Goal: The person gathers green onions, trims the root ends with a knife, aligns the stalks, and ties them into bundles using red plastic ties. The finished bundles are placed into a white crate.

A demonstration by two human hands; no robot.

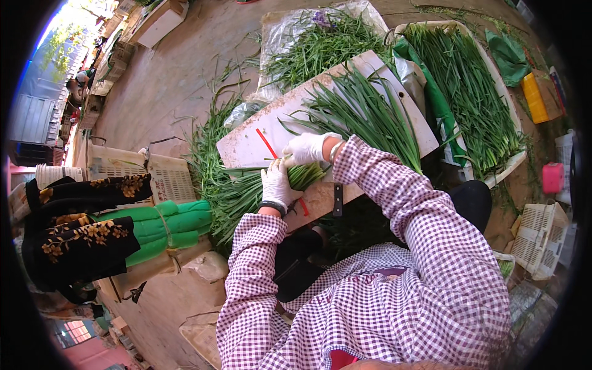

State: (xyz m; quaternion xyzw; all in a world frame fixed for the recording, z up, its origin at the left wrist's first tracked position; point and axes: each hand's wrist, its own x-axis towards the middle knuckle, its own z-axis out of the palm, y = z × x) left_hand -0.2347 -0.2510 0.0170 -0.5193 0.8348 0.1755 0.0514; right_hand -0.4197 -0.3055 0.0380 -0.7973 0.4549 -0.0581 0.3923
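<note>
My left hand [278, 185], in a thin white glove, is closed around a bundle of long green leafy stems [245, 189] with its cut ends to the right. My right hand [307, 148], gloved too, touches the bundle's upper side beside my left fingers; whether it pinches anything is hidden. A red strip [266, 143] lies on the white board [249, 138], and a red end [304, 207] shows below the bundle. Near the board's front edge is a knife with a black handle [338, 200]. Loose long green leaves [370, 111] are spread over the board's right part.
A white crate [519, 115] full of green leaves stands at the right. Beyond the board, more leaves lie on a plastic sheet [282, 32]. At the left are a plastic crate [173, 178], a green rolled bundle [152, 229] and black flowered cloth [83, 240].
</note>
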